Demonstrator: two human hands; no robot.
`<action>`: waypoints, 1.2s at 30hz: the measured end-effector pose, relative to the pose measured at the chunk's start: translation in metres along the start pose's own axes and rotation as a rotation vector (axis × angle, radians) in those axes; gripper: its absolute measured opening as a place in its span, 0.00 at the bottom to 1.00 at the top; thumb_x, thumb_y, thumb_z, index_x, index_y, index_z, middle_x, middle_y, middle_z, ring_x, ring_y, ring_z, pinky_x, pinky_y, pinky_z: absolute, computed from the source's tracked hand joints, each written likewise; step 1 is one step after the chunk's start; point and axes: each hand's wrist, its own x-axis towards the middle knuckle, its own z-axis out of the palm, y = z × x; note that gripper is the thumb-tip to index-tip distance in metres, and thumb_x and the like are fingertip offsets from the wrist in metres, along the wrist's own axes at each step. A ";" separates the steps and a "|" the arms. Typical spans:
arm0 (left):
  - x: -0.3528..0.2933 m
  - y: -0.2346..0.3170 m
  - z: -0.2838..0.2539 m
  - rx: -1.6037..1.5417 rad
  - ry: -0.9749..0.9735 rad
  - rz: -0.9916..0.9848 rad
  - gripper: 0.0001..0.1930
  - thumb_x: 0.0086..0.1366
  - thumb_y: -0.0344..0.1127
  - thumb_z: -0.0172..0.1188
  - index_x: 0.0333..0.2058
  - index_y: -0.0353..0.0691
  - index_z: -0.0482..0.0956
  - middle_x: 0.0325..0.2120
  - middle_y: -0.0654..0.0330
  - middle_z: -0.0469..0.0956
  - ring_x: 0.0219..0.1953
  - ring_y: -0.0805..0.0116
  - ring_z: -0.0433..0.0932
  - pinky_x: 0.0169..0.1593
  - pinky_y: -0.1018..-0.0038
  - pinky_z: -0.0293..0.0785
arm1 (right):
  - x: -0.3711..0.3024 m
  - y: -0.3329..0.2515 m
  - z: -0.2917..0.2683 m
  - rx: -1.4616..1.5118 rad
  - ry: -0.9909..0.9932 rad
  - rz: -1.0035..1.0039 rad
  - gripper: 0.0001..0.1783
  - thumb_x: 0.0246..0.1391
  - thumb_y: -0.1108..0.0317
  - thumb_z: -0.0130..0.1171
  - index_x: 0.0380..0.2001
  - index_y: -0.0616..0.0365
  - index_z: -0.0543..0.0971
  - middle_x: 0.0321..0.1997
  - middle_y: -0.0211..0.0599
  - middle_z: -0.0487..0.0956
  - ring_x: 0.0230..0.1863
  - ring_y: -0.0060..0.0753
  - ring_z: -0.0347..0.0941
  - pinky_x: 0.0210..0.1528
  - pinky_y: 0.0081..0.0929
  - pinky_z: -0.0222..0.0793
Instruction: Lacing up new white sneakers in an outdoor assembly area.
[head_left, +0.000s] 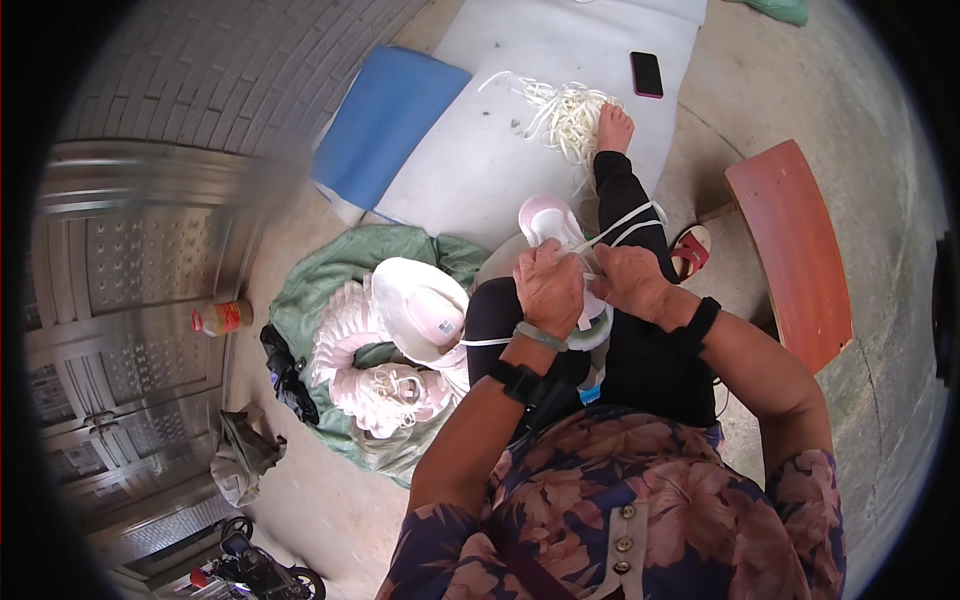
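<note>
A white and pink shoe (548, 218) rests over my lap, its tongue end pointing away from me. My left hand (552, 288) is closed at the shoe's lacing, fingertips pinching a white shoelace. Close beside it, my right hand (632, 284) is also closed on the lace; its fingertips are partly hidden. A loop of white shoelace (628, 222) runs from the hands across my dark trouser leg. The lower part of the shoe is mostly covered by my hands.
On the left, pale pink shoe pieces (345, 345) and a white rounded piece (418, 305) lie on a green sack (300, 290). Loose laces (570, 115) and a phone (646, 75) lie on a pale mat (450, 170). A red-brown bench (795, 250) stands right.
</note>
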 end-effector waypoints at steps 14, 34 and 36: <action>-0.002 -0.007 0.005 -0.008 -0.014 -0.006 0.08 0.44 0.34 0.56 0.27 0.42 0.75 0.41 0.59 0.69 0.42 0.55 0.66 0.40 0.61 0.61 | -0.003 -0.009 0.010 0.088 0.077 -0.045 0.07 0.40 0.71 0.51 0.26 0.62 0.71 0.26 0.48 0.75 0.32 0.50 0.72 0.35 0.39 0.68; -0.163 -0.146 -0.194 0.811 -0.419 -0.487 0.16 0.44 0.30 0.54 0.34 0.33 0.74 0.47 0.52 0.67 0.49 0.54 0.65 0.51 0.62 0.61 | -0.022 0.015 0.025 0.133 0.341 -0.175 0.25 0.36 0.70 0.51 0.44 0.62 0.67 0.28 0.47 0.74 0.30 0.49 0.71 0.34 0.36 0.68; -0.186 -0.163 -0.223 0.887 -0.663 -0.990 0.17 0.44 0.34 0.56 0.36 0.38 0.75 0.51 0.57 0.64 0.52 0.55 0.63 0.53 0.56 0.58 | -0.028 0.013 0.025 0.186 0.342 -0.198 0.23 0.38 0.70 0.52 0.43 0.62 0.68 0.25 0.45 0.73 0.28 0.44 0.71 0.32 0.33 0.68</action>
